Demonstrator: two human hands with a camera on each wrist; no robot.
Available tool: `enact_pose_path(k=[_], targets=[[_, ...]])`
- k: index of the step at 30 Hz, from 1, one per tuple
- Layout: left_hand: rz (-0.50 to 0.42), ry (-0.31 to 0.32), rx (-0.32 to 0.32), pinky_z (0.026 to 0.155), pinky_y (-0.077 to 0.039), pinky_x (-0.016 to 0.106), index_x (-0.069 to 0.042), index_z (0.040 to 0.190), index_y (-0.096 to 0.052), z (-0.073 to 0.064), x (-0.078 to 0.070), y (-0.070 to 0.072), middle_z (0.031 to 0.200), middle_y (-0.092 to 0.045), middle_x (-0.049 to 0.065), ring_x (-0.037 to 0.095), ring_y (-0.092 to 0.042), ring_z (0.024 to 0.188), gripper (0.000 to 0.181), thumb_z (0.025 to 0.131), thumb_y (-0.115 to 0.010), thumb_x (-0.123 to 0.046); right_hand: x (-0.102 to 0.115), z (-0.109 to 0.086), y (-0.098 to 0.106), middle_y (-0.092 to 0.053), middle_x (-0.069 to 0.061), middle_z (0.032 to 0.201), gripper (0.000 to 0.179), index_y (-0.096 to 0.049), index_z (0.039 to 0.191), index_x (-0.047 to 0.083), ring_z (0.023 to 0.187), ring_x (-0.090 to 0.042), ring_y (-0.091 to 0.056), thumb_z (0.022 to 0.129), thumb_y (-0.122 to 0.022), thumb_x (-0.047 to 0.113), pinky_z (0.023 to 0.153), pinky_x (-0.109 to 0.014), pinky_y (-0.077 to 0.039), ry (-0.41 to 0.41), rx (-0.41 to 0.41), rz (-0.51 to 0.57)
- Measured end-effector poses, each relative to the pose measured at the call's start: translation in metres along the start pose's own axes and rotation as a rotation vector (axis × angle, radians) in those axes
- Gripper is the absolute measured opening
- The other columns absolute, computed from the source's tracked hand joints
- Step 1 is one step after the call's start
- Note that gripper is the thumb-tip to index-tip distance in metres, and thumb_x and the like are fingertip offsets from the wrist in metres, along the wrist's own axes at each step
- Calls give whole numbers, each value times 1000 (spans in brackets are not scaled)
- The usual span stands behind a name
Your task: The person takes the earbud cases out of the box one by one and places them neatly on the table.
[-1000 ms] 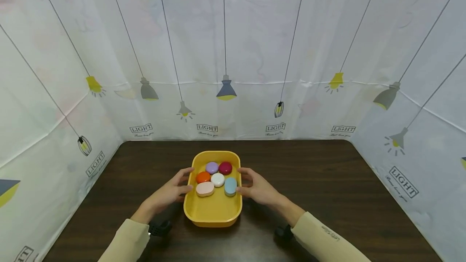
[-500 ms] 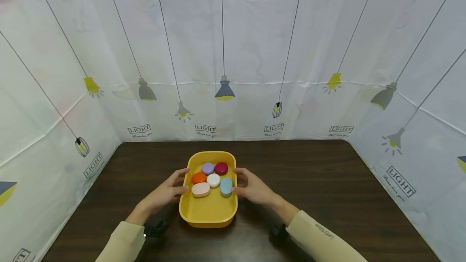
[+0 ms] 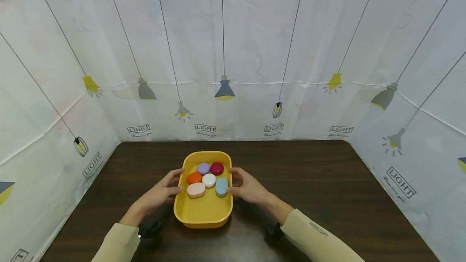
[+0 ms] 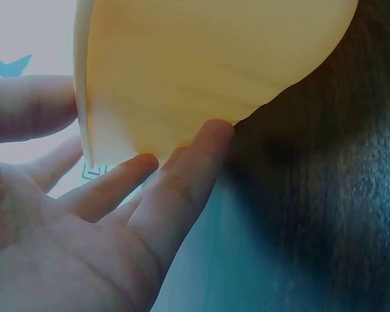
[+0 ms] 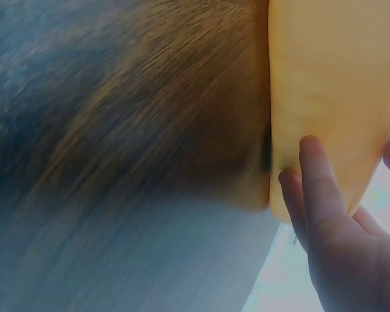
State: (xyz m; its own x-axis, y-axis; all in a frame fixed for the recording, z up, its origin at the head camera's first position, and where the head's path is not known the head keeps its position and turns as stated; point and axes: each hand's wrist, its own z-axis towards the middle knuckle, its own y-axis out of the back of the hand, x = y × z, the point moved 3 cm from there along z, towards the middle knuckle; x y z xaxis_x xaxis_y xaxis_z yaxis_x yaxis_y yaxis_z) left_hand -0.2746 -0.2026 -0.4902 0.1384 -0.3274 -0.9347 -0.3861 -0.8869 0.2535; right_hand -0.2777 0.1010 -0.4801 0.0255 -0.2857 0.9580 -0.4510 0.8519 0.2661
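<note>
A yellow plastic tub (image 3: 203, 213) stands at the dark table's middle, a bit left of centre. Six-sided it is not: its corners are rounded, and several smooth pieces lie inside toward its far half. Among them are a lilac round piece (image 3: 203, 168), a crimson one (image 3: 217, 168), an orange one (image 3: 194, 178) and a white one (image 3: 209, 180); a pale pink oval (image 3: 196, 189) and a light blue oval (image 3: 221, 187) lie nearer. My left hand (image 3: 160, 193) holds the tub's left side, thumb at the rim and fingertips (image 4: 218, 130) on the outer wall. Opposite, my right hand (image 3: 249, 187) grips the right side likewise.
The dark wooden table (image 3: 309, 181) extends on both sides of the tub. A white curtain (image 3: 255, 51) printed with lamps surrounds its back and sides. Dark wrist devices sit under both forearms.
Both hands and the tub have shifted left together across the table. The pieces inside keep their arrangement, and both hands keep their hold on the sides.
</note>
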Motion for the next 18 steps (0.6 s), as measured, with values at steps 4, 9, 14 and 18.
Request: enact_pose_path(k=[4, 9, 14, 18], targets=[[1, 2, 1, 102, -45, 64, -19, 159, -27, -1, 1, 3, 160, -29, 22, 44, -39, 140, 63, 103, -56, -16, 3, 1, -4, -43, -28, 151, 66, -37, 151, 0, 127, -40, -55, 95, -70, 10, 91, -45, -57, 4, 2, 12], [-15, -8, -7, 101, -47, 62, -19, 159, -28, -3, 2, 9, 160, -30, 22, 44, -39, 140, 62, 103, -56, -15, 8, 3, -8, -41, -29, 151, 67, -36, 151, -2, 126, -40, -56, 95, -70, 9, 89, -44, -58, 14, 5, 31], [-14, -7, -18, 100, -49, 61, -19, 158, -30, -5, 4, 14, 160, -30, 23, 44, -39, 140, 61, 103, -56, -14, 6, 8, -13, -44, -29, 149, 68, -37, 151, -1, 122, -35, -60, 94, -72, 11, 89, -44, -58, 0, 1, 13], [-12, -2, -27, 99, -49, 61, -20, 157, -32, -6, 7, 19, 159, -32, 23, 44, -40, 140, 61, 102, -58, -15, 4, 11, -15, -47, -28, 148, 68, -39, 150, 0, 122, -35, -61, 93, -74, 14, 93, -46, -56, 1, -11, -28]])
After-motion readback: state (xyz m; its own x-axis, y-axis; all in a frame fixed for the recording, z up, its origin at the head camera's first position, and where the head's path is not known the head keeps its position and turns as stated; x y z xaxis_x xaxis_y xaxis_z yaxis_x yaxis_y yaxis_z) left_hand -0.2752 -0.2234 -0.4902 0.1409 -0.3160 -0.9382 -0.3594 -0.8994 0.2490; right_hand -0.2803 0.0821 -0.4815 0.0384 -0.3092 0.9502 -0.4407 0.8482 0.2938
